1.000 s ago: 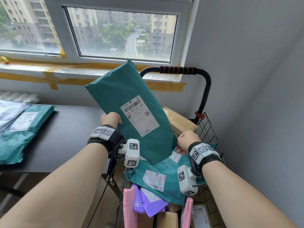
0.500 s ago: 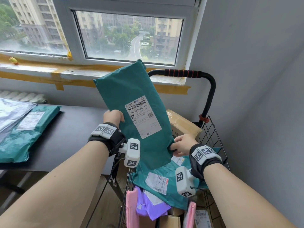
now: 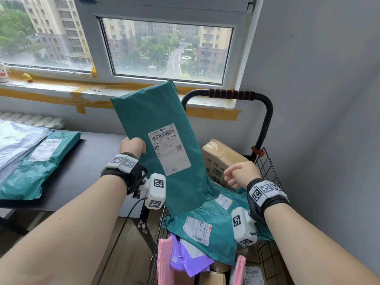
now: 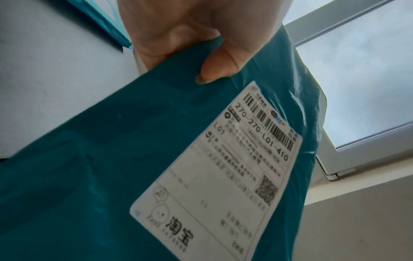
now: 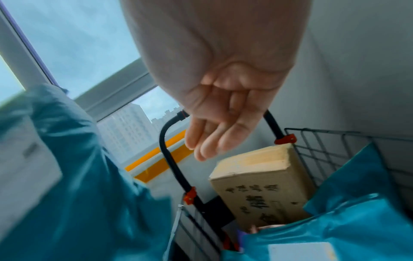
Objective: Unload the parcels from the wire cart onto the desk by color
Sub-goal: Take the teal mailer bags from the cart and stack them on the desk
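Bearing a white label, teal parcel (image 3: 164, 140).

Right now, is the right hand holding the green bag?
No, the right hand hangs open beside the green bag; only the left hand grips it.

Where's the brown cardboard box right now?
In the head view, the cardboard box stands at the back of the wire cart, right of centre, under the cart's handle, just behind the empty right hand.
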`<state>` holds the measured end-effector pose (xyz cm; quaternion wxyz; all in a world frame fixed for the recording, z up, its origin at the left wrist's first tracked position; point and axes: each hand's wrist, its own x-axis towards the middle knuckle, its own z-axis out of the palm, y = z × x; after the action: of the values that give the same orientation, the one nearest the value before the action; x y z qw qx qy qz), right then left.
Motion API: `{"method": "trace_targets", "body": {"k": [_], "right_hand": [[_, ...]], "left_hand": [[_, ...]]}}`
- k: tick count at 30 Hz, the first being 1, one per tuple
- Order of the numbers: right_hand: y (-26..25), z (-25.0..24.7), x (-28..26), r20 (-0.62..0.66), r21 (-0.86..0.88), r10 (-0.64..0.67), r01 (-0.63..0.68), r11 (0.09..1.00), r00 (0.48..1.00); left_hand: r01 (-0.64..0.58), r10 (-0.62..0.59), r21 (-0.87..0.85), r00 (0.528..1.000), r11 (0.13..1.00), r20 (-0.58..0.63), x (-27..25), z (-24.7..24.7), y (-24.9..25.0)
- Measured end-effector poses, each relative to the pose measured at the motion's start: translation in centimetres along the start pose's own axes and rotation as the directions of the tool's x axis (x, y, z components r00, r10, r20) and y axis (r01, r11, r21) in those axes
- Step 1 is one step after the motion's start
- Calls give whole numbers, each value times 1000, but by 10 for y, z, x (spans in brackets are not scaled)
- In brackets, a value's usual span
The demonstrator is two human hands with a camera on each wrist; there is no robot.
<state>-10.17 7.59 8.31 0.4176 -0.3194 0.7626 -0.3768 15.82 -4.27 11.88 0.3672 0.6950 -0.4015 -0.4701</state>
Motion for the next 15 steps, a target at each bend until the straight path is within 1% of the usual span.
{"method": "trace_targets", "body": {"k": [1, 3, 5, 8, 10, 13, 15], "right_hand": [[-7, 7, -5, -5, -25, -62, 61, 998, 998], [-21, 23, -10, 94, -24, -151, 154, 988, 984], [-33, 39, -15, 198, 21, -181, 180, 983, 963], [-40, 65, -20, 289, 7, -251, 260, 965, 924], [-42, 83, -23, 310, 70, -278, 270, 960, 909], [-50, 113, -28, 332, 147, -294, 259, 955, 896], [-59, 134, -34, 347, 177, -308, 260, 949, 886]], "left_hand": [[-20, 21, -21, 1000, 1000, 23, -3, 1, -1], [-51, 57, -77, 995, 996, 76, -14, 6, -4], [-88, 94, -55, 988, 995, 122, -22, 6, -7], [-117, 122, -52, 986, 992, 117, -30, -11, -11], [-117, 126, -78, 984, 990, 125, -30, -29, -16], [-107, 116, -90, 988, 990, 102, -25, -60, -25], [-68, 81, -133, 992, 989, 96, -13, -79, -35]]}}
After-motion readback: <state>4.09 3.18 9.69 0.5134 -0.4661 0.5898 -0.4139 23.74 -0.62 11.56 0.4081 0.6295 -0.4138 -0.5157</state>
